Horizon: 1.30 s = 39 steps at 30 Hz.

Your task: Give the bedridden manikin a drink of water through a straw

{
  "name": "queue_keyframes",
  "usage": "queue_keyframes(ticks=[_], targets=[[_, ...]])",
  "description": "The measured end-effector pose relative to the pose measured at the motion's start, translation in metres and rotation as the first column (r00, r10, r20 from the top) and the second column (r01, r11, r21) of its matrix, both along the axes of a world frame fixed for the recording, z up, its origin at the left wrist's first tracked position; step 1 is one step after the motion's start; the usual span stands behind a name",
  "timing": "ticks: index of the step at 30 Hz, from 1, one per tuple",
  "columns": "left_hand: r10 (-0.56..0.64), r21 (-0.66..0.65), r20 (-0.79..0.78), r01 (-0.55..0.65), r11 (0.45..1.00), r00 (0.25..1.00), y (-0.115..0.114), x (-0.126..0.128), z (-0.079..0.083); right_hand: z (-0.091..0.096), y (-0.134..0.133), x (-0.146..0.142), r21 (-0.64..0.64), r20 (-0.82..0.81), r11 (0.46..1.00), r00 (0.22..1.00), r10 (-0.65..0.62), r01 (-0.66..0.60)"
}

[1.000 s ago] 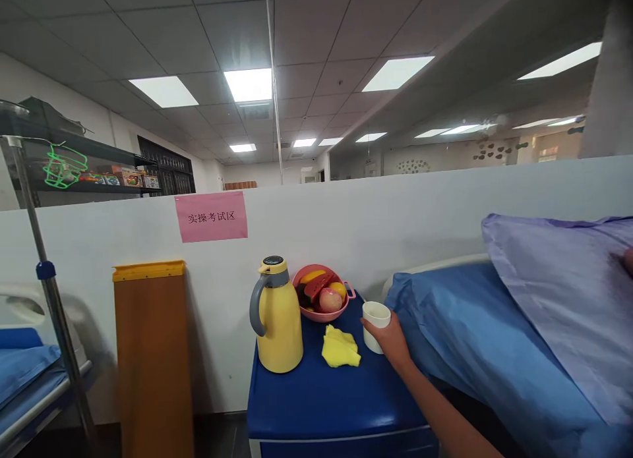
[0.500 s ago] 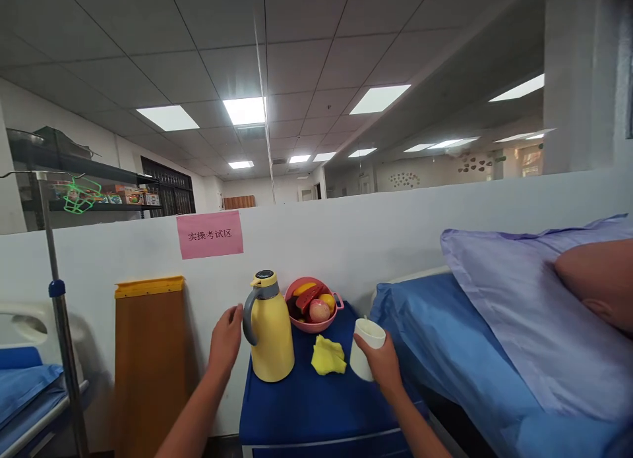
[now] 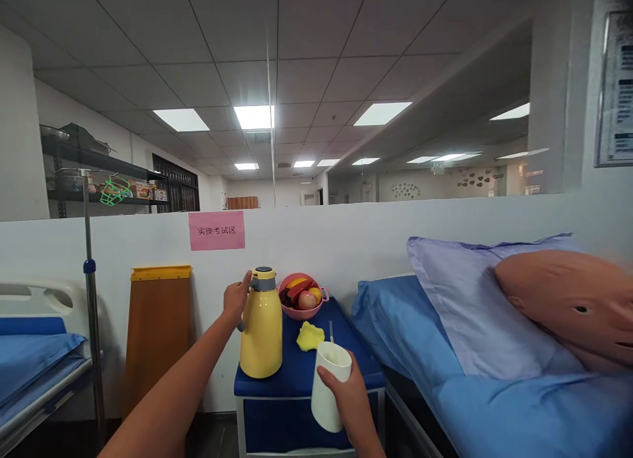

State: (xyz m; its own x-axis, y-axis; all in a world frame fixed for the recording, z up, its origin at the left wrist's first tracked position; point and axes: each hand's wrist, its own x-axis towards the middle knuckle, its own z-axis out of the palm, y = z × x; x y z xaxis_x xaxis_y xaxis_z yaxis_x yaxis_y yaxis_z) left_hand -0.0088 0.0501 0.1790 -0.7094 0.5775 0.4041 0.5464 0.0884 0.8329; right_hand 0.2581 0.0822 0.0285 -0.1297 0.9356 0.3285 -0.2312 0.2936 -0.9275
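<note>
Yellow, blue and pink around a bedside cabinet
Yellow plastic thermos jug [image 3: 261, 336] with grey lid and handle; plain white ceramic cup [image 3: 328, 385]; glossy blue-topped bedside cabinet [image 3: 301, 372]; crumpled yellow cloth [image 3: 309, 337]; round pink fruit bowl [image 3: 301, 297] with red, yellow and peach fruit; pink paper sign [image 3: 216, 230] with dark characters; lilac pillow [image 3: 457, 300] on blue bedsheet [image 3: 475, 405]; brown board [image 3: 157, 336], yellow top edge.

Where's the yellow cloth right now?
In the head view, the yellow cloth lies on the blue bedside cabinet, just in front of the pink fruit bowl and right of the yellow thermos jug.
</note>
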Motion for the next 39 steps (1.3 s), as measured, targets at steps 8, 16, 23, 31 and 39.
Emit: queue_keyframes(ticks=[8, 16, 23, 31, 39], targets=[[-0.006, -0.036, -0.380, -0.009, 0.999, 0.925, -0.059, 0.032, 0.088, 0.029, -0.029, 0.013, 0.014, -0.002, 0.997, 0.997, 0.082, -0.081], [-0.148, -0.200, -0.844, -0.047, 0.979, 0.516, -0.094, 0.102, 0.171, 0.067, -0.073, 0.027, 0.070, -0.016, 0.993, 0.996, 0.093, -0.091], [-0.274, -0.326, -0.935, -0.235, 0.916, 0.226, -0.114, 0.157, 0.200, 0.089, -0.097, 0.031, 0.147, -0.039, 0.987, 0.996, 0.076, -0.070], [-0.483, -0.489, -0.871, -0.240, 0.838, 0.090, -0.115, 0.197, 0.201, 0.103, -0.113, 0.036, 0.161, -0.028, 0.985, 0.997, 0.070, -0.065], [-0.582, -0.581, -0.811, -0.171, 0.795, 0.050, -0.110, 0.217, 0.196, 0.105, -0.118, 0.044, 0.154, 0.004, 0.987, 0.999, 0.051, -0.051]])
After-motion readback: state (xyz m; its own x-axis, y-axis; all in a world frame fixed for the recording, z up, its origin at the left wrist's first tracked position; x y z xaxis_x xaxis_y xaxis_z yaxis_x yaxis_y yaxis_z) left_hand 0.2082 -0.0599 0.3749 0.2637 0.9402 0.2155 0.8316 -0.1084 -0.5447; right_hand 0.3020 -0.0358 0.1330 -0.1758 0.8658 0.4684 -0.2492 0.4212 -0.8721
